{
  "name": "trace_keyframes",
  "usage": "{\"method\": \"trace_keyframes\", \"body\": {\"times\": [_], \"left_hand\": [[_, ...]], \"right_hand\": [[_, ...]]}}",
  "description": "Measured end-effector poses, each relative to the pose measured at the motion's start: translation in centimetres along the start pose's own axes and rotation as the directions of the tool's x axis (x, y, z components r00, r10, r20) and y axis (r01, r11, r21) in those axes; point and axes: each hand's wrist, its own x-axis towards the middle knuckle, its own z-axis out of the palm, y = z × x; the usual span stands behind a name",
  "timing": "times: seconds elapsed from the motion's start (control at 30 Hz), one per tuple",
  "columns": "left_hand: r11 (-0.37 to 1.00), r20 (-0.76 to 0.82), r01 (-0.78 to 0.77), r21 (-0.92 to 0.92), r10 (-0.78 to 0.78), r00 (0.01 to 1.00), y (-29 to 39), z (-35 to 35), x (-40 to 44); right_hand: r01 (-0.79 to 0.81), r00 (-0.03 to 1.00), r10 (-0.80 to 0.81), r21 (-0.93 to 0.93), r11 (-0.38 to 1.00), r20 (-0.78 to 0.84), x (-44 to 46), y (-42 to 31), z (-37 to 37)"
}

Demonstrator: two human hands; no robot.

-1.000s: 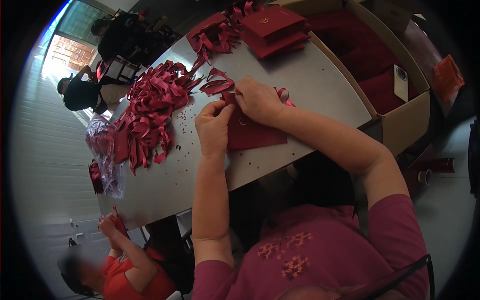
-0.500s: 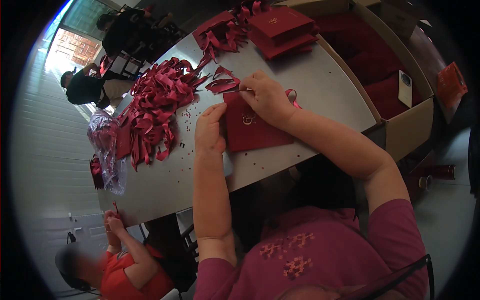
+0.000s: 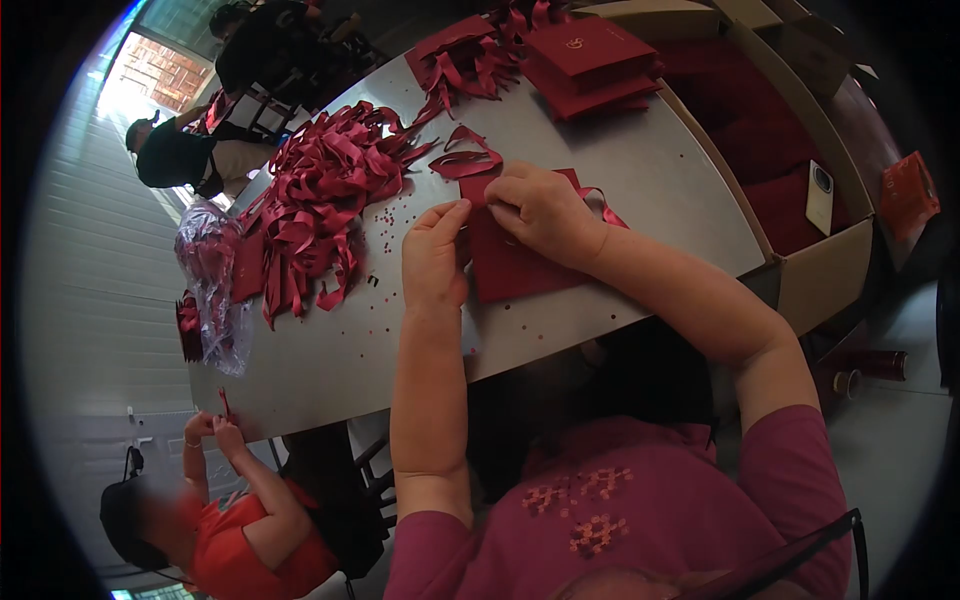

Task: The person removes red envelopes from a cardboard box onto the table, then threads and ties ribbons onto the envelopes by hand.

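A flat red bag (image 3: 520, 272) lies on the metal table (image 3: 400, 350) in front of me, its ribbon handle showing at the right. My left hand (image 3: 437, 250) is at the bag's left edge, thumb and fingertips pressed together near its upper corner. Across the bag's upper part reaches my right hand (image 3: 545, 212), its fingers curled and pinched close to the left fingertips. What is between the fingers of either hand is too small or hidden to make out. A loose loop of red ribbon (image 3: 466, 160) lies just beyond the hands.
A heap of red ribbons (image 3: 325, 185) and a clear plastic bag (image 3: 215, 290) are at left. Stacked red bags (image 3: 590, 60) stand at the back, beside a cardboard box (image 3: 825, 270) holding a phone (image 3: 819, 198). A person in red (image 3: 255, 540) works at lower left; others are farther back.
The view has shifted a little, moving the table's contents rightward. My left hand, spread half a second ago, has its fingertips together again at the bag's corner; my right hand stays on the upper part.
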Motion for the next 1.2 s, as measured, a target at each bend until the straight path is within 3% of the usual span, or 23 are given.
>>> {"method": "trace_keyframes", "body": {"times": [0.13, 0.2, 0.23, 0.3, 0.4, 0.5, 0.63, 0.7, 0.8, 0.83, 0.87, 0.9, 0.97, 1.0, 1.07, 1.2], "left_hand": [[0.990, 0.002, -0.060, 0.127, 0.060, 0.998, -0.2, 0.4, -0.3], [0.936, -0.017, -0.176, 0.305, 0.190, 0.982, -0.1, 1.1, -1.0], [0.936, -0.019, -0.178, 0.304, 0.193, 0.981, -0.4, 1.1, -0.9], [0.828, 0.021, -0.330, 0.454, 0.360, 0.933, -0.8, 1.1, -0.6], [0.761, 0.048, -0.378, 0.528, 0.417, 0.908, -0.7, 1.2, -0.8], [0.822, 0.073, -0.368, 0.434, 0.375, 0.924, -0.6, 0.9, -0.7], [0.784, 0.138, -0.414, 0.462, 0.398, 0.907, -0.6, 0.9, -0.9], [0.604, 0.190, -0.456, 0.654, 0.453, 0.871, -0.7, 1.0, -1.0], [0.722, 0.198, -0.461, 0.516, 0.423, 0.884, -0.9, 0.8, -0.6], [0.722, 0.198, -0.466, 0.511, 0.429, 0.882, -0.6, 0.8, -0.7], [0.876, 0.163, -0.358, 0.324, 0.321, 0.933, -0.2, 0.6, -0.8], [0.969, 0.155, -0.220, 0.116, 0.201, 0.967, 0.1, 0.6, -0.9], [0.968, 0.170, -0.223, 0.112, 0.202, 0.965, -0.2, 0.6, -0.8], [0.968, 0.186, -0.220, 0.117, 0.196, 0.963, -0.3, 0.6, -0.8], [0.960, 0.205, -0.238, 0.144, 0.207, 0.957, -0.2, 0.7, -0.7], [0.931, 0.267, -0.277, 0.239, 0.211, 0.940, -0.3, -0.2, -0.2]], "right_hand": [[0.066, 0.996, -0.062, -0.080, 0.995, 0.057, 0.6, -0.2, -0.4], [0.094, 0.991, -0.080, -0.130, 0.987, 0.105, 0.9, -0.6, -0.7], [0.161, 0.977, -0.126, -0.211, 0.964, 0.169, 1.1, -0.9, -0.9], [0.235, 0.956, -0.169, -0.282, 0.930, 0.238, 1.6, -1.7, -1.3], [0.218, 0.946, -0.110, -0.347, 0.912, 0.305, 2.1, -2.9, -1.3], [0.196, 0.948, -0.084, -0.356, 0.914, 0.307, 2.3, -2.6, -0.9], [0.115, 0.955, 0.000, -0.369, 0.922, 0.297, 2.2, -2.4, -0.4], [0.058, 0.962, 0.037, -0.334, 0.941, 0.270, 2.6, -2.3, -0.6], [-0.023, 0.926, 0.153, -0.355, 0.935, 0.344, 3.2, -2.4, -1.3], [-0.113, 0.938, 0.185, -0.245, 0.963, 0.293, 3.2, -2.2, -1.6], [-0.194, 0.944, 0.221, -0.129, 0.973, 0.246, 3.1, -2.0, -2.0], [-0.186, 0.944, 0.215, -0.135, 0.973, 0.249, 3.0, -1.8, -2.4], [-0.435, 0.875, 0.378, 0.148, 0.888, 0.303, 2.5, -1.6, -2.8], [-0.433, 0.875, 0.376, 0.143, 0.890, 0.305, 2.4, -1.6, -2.9], [-0.640, 0.769, 0.526, 0.423, 0.642, 0.364, 2.1, -1.7, -2.9], [-0.693, 0.720, 0.550, 0.465, 0.550, 0.423, 1.8, -1.3, -2.7]]}}
